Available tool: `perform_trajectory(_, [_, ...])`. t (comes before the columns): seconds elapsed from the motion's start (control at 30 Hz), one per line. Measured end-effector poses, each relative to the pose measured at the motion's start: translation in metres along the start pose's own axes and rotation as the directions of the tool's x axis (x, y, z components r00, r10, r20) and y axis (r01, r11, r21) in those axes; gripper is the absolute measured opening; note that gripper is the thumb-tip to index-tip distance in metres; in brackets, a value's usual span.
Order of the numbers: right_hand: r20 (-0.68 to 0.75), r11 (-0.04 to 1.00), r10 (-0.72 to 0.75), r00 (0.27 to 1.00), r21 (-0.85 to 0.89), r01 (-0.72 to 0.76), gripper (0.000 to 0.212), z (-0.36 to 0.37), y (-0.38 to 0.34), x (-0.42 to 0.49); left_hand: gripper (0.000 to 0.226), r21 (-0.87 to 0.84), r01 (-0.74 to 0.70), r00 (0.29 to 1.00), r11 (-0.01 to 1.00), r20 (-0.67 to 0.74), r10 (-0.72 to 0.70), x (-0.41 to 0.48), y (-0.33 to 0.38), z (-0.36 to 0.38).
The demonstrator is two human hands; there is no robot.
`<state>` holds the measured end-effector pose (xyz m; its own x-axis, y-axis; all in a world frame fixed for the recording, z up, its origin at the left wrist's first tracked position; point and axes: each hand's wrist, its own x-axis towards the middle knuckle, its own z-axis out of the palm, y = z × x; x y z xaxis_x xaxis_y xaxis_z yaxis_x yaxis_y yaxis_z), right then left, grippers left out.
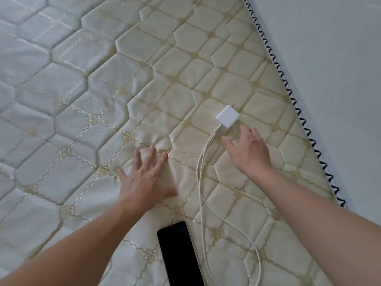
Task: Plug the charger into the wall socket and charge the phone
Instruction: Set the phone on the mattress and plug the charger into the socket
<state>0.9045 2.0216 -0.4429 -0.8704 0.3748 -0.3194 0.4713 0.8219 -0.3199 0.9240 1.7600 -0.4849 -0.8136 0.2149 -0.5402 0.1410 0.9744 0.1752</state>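
Observation:
A white charger block (pixel 227 117) lies on a quilted cream mattress (pixel 86 83), prongs pointing away from me. Its white cable (pixel 203 182) runs down toward me in two strands. A black phone (pixel 179 252) lies face up at the bottom centre, screen dark. My right hand (pixel 248 151) hovers just below the charger with fingers spread, fingertips almost at the block, holding nothing. My left hand (pixel 145 178) presses flat on the mattress, fingers apart, left of the cable. No wall socket is in view.
The mattress edge with black-and-white zigzag trim (pixel 296 108) runs diagonally at the right. Beyond it is a plain pale wall or floor surface (pixel 334 48).

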Motion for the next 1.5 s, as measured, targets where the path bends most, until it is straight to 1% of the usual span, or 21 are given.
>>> perform_trajectory(0.07, [-0.054,0.998,0.06,0.997,0.024,-0.059,0.065,0.008,-0.012,0.018,0.116,-0.003,-0.005,1.0,1.0,-0.006,0.005,0.0,0.001,0.001])
perform_trajectory(0.2, [-0.079,0.953,0.292,0.953,0.113,-0.282,0.09,0.03,-0.04,0.049,0.116,0.001,0.004,1.0,1.0,-0.003,-0.004,0.001,0.0,0.003])
perform_trajectory(0.27, [-0.109,0.934,0.35,0.931,0.116,-0.337,0.096,0.041,-0.047,0.061,0.115,-0.007,0.004,1.0,1.0,0.0,-0.004,0.003,-0.001,0.004])
perform_trajectory(0.33, [-0.128,0.925,0.375,0.918,0.111,-0.363,0.098,0.047,-0.047,0.069,0.115,-0.004,0.002,1.0,1.0,-0.003,-0.002,0.004,-0.002,0.005])
perform_trajectory(0.4, [-0.137,0.929,0.368,0.92,0.101,-0.357,0.095,0.047,-0.045,0.073,0.115,0.01,-0.003,1.0,1.0,-0.006,0.003,0.004,-0.003,0.007])
perform_trajectory(0.53, [-0.172,0.953,0.301,0.938,0.069,-0.294,0.069,0.037,-0.036,0.074,0.114,0.03,-0.003,1.0,1.0,-0.016,0.003,0.004,-0.002,0.006])
perform_trajectory(0.6, [-0.156,0.955,0.295,0.943,0.076,-0.286,0.064,0.029,-0.031,0.07,0.115,0.031,0.004,1.0,1.0,-0.014,-0.004,0.003,-0.001,0.004])
perform_trajectory(0.67, [-0.13,0.951,0.299,0.945,0.118,-0.284,0.064,0.017,-0.025,0.061,0.115,0.034,0.001,1.0,0.999,-0.014,-0.001,0.003,-0.001,0.003])
perform_trajectory(0.73, [-0.092,0.94,0.284,0.954,0.225,-0.258,0.063,0.004,-0.014,0.046,0.116,0.03,-0.002,1.0,1.0,-0.02,0.002,0.002,-0.001,0.003])
perform_trajectory(0.8, [-0.026,0.89,0.256,0.966,0.396,-0.225,0.057,-0.014,-0.002,0.026,0.117,0.013,-0.001,1.0,1.0,-0.031,0.001,0.0,0.001,0.002])
perform_trajectory(0.83, [0.023,0.84,0.236,0.971,0.498,-0.216,0.05,-0.025,0.001,0.013,0.117,0.008,0.004,0.999,1.0,-0.033,-0.003,-0.001,0.001,0.0])
perform_trajectory(0.87, [0.08,0.777,0.214,0.974,0.59,-0.219,0.042,-0.035,0.005,-0.001,0.118,0.008,0.011,1.0,1.0,-0.027,-0.011,-0.001,0.002,-0.002])
perform_trajectory(0.93, [0.195,0.634,0.196,0.961,0.722,-0.276,0.03,-0.059,0.01,-0.03,0.118,0.027,0.022,1.0,0.999,0.018,-0.022,-0.002,0.005,-0.012])
perform_trajectory(1.0, [0.276,0.498,0.201,0.94,0.798,-0.341,0.03,-0.084,0.014,-0.062,0.116,0.039,0.031,0.994,0.999,0.102,-0.035,-0.003,0.011,-0.028])
perform_trajectory(1.07, [0.334,0.378,0.192,0.923,0.843,-0.384,0.032,-0.109,0.014,-0.093,0.108,0.025,0.044,0.987,0.999,0.154,-0.048,-0.012,0.026,-0.048])
perform_trajectory(1.1, [0.353,0.32,0.175,0.919,0.862,-0.393,0.032,-0.122,0.014,-0.108,0.103,0.004,0.051,0.989,0.999,0.14,-0.051,-0.02,0.037,-0.058])
perform_trajectory(1.17, [0.372,0.231,0.136,0.918,0.889,-0.395,0.031,-0.147,0.013,-0.136,0.091,-0.039,0.018,0.999,0.999,0.04,-0.016,-0.048,0.065,-0.078])
perform_trajectory(1.23, [0.359,0.188,0.12,0.926,0.907,-0.376,0.03,-0.173,0.013,-0.164,0.082,-0.072,-0.056,0.997,0.996,-0.064,0.051,-0.084,0.095,-0.1])
perform_trajectory(1.27, [0.337,0.186,0.125,0.933,0.916,-0.356,0.03,-0.185,0.014,-0.178,0.08,-0.081,-0.09,0.992,0.993,-0.094,0.082,-0.105,0.108,-0.113])
perform_trajectory(1.4, [0.241,0.232,0.166,0.956,0.933,-0.275,0.03,-0.242,0.026,-0.239,0.075,-0.123,-0.225,0.964,0.967,-0.175,0.202,-0.18,0.152,-0.164])
perform_trajectory(1.5, [0.163,0.275,0.215,0.963,0.936,-0.22,0.033,-0.281,0.045,-0.292,0.072,-0.118,-0.384,0.903,0.916,-0.254,0.346,-0.234,0.186,-0.2])
